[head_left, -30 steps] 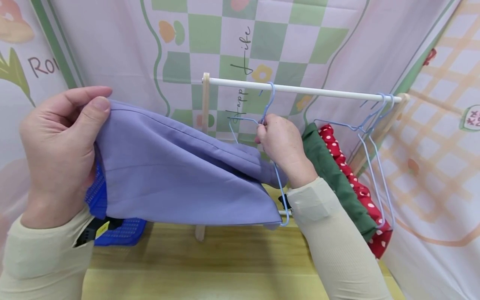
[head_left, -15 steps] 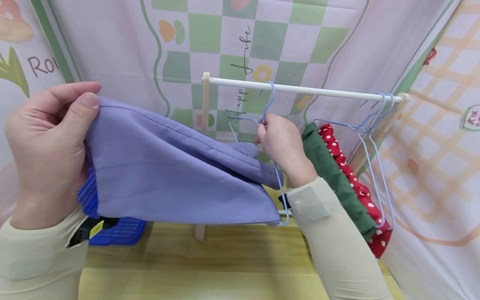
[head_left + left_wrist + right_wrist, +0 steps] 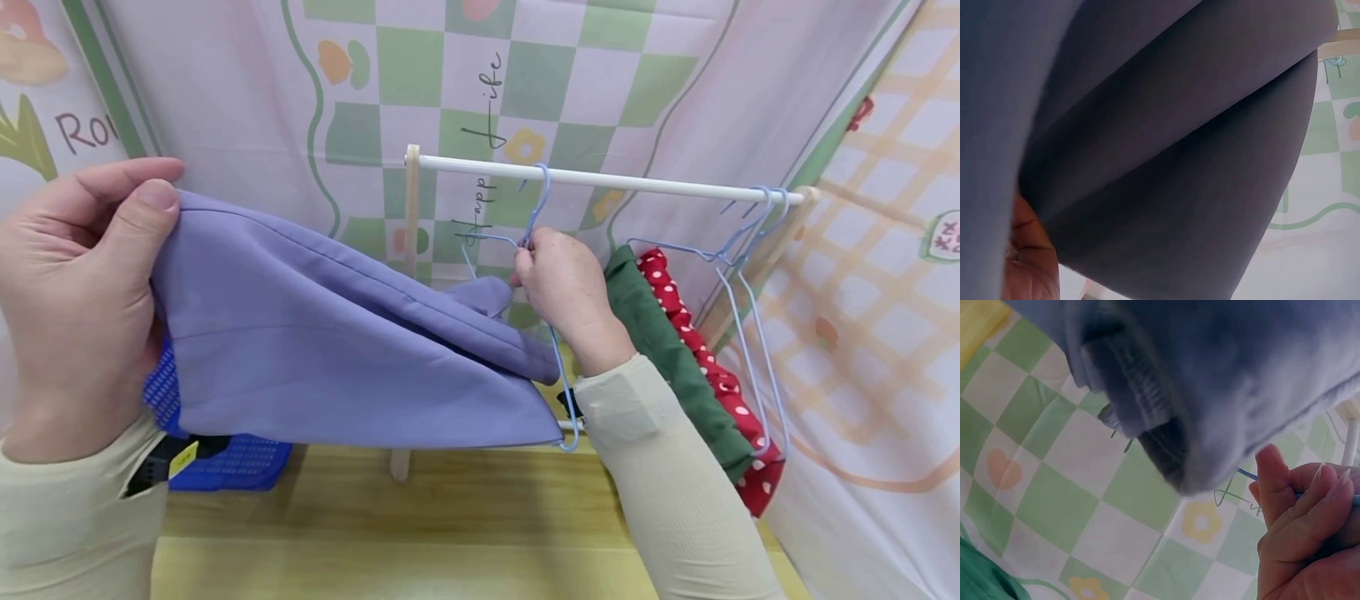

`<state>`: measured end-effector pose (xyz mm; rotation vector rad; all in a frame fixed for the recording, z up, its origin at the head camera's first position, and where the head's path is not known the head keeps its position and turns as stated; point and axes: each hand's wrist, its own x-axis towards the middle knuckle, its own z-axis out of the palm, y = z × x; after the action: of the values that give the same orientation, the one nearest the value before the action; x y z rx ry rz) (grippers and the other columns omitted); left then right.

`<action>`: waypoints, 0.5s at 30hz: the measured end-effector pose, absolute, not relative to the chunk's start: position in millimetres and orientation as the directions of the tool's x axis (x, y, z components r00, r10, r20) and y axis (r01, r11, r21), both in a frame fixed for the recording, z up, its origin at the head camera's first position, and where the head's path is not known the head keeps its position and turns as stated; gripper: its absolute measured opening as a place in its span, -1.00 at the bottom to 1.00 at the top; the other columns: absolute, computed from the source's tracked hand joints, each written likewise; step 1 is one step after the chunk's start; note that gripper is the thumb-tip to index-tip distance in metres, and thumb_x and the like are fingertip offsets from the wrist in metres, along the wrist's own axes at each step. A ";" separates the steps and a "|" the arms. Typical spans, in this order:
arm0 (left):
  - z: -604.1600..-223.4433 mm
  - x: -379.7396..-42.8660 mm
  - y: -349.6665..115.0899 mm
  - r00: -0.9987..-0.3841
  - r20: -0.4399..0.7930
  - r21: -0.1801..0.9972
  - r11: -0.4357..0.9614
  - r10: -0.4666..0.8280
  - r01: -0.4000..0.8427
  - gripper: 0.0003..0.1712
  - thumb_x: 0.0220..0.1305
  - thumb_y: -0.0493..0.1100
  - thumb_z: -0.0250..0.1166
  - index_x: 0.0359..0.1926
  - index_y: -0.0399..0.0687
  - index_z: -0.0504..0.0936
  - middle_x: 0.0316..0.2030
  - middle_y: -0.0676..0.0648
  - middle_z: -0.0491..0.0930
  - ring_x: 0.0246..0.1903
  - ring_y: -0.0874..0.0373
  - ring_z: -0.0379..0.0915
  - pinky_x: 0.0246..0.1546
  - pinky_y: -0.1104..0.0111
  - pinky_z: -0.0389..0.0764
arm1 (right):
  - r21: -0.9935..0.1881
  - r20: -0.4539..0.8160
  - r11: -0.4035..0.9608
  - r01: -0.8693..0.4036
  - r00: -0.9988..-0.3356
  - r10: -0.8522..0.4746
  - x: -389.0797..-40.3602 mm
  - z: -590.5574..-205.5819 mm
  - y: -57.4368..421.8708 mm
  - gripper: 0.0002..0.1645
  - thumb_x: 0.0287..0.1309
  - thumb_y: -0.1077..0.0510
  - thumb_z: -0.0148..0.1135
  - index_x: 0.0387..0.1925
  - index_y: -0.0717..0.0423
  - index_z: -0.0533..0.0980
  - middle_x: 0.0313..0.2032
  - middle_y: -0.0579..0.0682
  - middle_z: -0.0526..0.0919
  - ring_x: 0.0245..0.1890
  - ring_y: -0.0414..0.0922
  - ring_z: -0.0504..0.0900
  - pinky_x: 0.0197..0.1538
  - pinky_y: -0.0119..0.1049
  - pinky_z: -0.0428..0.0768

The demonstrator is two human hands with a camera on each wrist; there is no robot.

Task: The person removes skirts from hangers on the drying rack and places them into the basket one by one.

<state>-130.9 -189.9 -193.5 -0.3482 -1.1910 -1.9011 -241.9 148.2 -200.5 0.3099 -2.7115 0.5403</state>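
Note:
A lavender-blue garment [image 3: 330, 342] stretches across the head view, draped over the lower part of a blue wire hanger [image 3: 564, 375]. My left hand [image 3: 75, 292] pinches its upper left corner between thumb and fingers and holds it out to the left. With curled fingers my right hand [image 3: 566, 292] grips the hanger's neck just below the hook, which hangs on a white rail [image 3: 622, 181]. A gathered elastic edge of the garment [image 3: 1135, 387] shows in the right wrist view. Dark inner folds of the cloth [image 3: 1166, 137] fill most of the left wrist view.
To the right, a green garment [image 3: 667, 358] and a red polka-dot garment [image 3: 761, 483] hang on blue hangers from the same rail. Behind my left wrist a blue plastic basket [image 3: 247, 467] stands on the wooden table [image 3: 360, 517]. A patterned curtain [image 3: 540, 83] backs the rack.
My left hand has moved left and slightly up, drawing the garment's left end with it. The cloth has slid a little leftward at the hanger. My right hand stays where it was.

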 end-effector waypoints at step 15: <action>-192.0 -129.8 -191.5 -0.614 0.624 0.610 -0.190 -0.484 0.770 -0.53 0.13 -0.35 0.57 -0.04 -0.66 0.65 -0.40 -0.25 0.70 -0.53 0.09 0.57 -0.57 0.46 0.56 | -0.320 0.388 0.907 -0.274 -0.911 -0.138 -242.2 -200.3 149.6 -0.68 0.49 0.10 -0.06 -0.20 0.14 0.60 -0.32 -0.01 0.83 -0.33 0.04 0.67 -0.22 -0.07 0.55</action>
<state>-129.8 -191.5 -192.0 -0.3709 -1.2153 -1.9026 -242.2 149.6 -200.3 0.3034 -2.7093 0.5285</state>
